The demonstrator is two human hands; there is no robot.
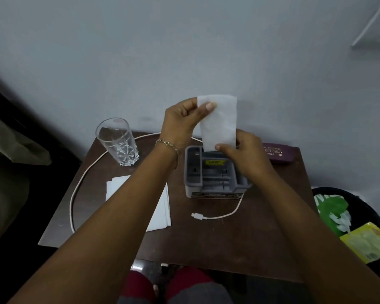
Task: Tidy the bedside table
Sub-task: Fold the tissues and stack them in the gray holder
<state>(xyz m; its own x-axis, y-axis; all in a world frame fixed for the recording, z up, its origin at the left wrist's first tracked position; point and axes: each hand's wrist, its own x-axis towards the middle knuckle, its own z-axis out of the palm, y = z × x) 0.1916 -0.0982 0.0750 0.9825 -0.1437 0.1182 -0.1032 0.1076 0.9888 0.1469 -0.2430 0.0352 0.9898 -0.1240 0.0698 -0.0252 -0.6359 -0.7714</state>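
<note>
I hold a folded white tissue [219,121] upright above the dark brown bedside table [206,244]. My left hand [182,123] pinches its top left corner and my right hand [244,156] pinches its bottom edge. Right below the tissue stands a grey plastic organiser box [208,178] with a yellow label inside. A stack of white tissues [158,211] lies flat on the table, partly hidden by my left forearm. A white charging cable [215,217] loops around the table, its plug lying in front of the box.
An empty cut-glass tumbler [119,141] stands at the back left corner. A maroon spectacle case [276,153] lies at the back right against the wall. A black bin [351,218] with green and yellow wrappers sits to the right of the table. Dark bedding lies on the left.
</note>
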